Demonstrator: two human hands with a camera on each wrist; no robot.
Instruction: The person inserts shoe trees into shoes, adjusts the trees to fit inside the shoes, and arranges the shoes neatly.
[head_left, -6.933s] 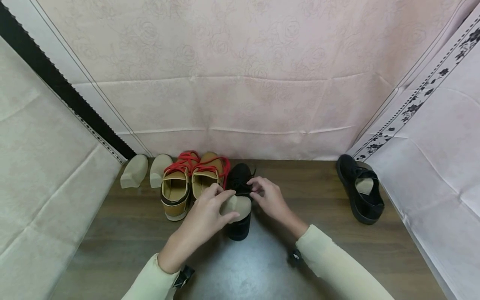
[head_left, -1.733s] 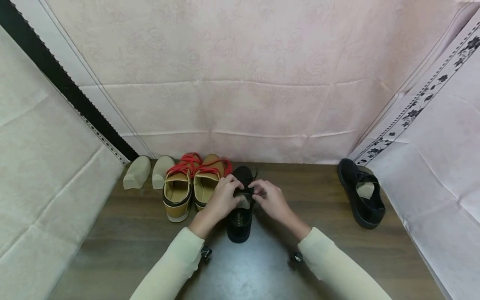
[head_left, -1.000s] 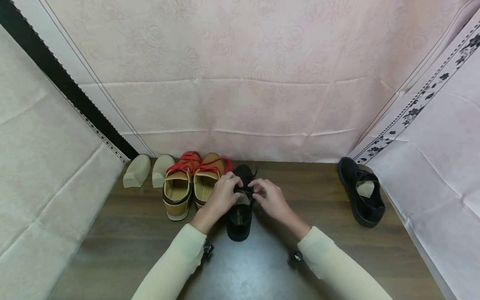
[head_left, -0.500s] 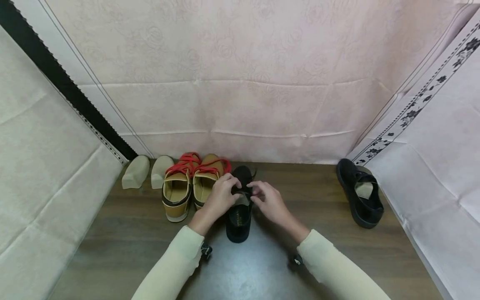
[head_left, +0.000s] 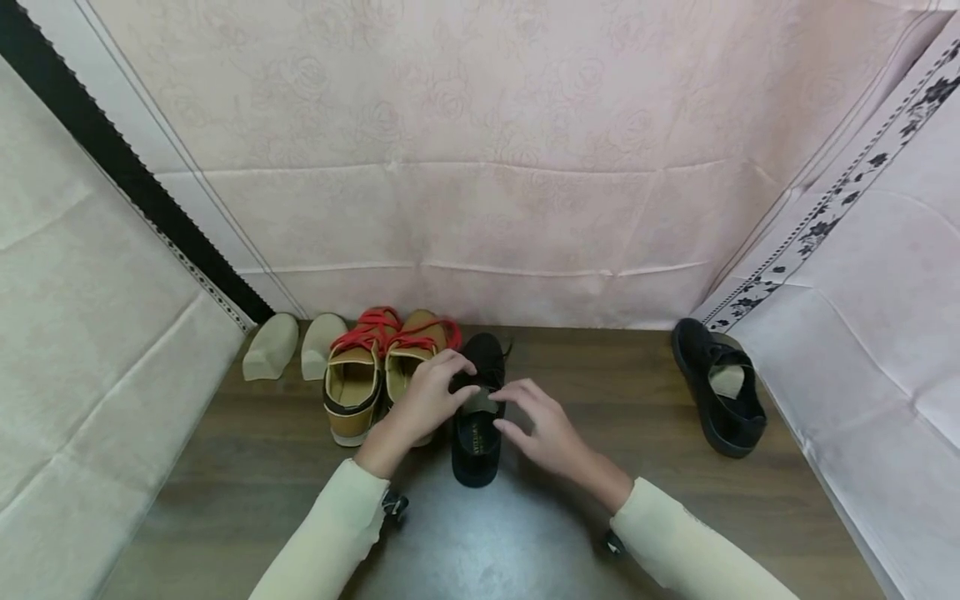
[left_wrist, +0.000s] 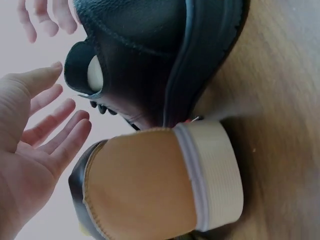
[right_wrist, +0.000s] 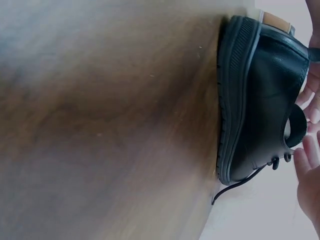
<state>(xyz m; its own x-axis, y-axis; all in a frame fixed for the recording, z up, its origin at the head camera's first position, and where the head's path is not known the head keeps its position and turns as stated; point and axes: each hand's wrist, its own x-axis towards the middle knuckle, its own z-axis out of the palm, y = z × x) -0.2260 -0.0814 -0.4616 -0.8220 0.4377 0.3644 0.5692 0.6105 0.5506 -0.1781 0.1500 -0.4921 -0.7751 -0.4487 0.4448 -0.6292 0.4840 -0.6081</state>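
Observation:
A black lace-up shoe (head_left: pixel 477 467) stands on the floor between my hands, toe toward the wall. Inside its opening, below the tongue, sits a cream shoe insert (head_left: pixel 478 403), partly covered. To the shoe's left hovers my left hand (head_left: pixel 416 410), thumb and fingers apart around nothing; the left wrist view shows its fingers (left_wrist: pixel 72 137) loosely spread beside the opening. My right hand (head_left: pixel 553 435) is at the other side, thumb and forefinger parted near the shoe's edge. A loose black lace (right_wrist: pixel 237 185) hangs from the front in the right wrist view.
Two tan shoes with red laces (head_left: pixel 351 417) stand just left of the black one. Further left, two cream inserts (head_left: pixel 272 348) lie by the wall (head_left: pixel 495 217). Another black shoe (head_left: pixel 738 425), with a cream insert (head_left: pixel 726 381) inside, stands at the right-hand covered side.
Earlier my left hand held the insert over the shoe; now it lies inside. Both hands then worked at the laces, and in the last half second they have parted and drawn back.

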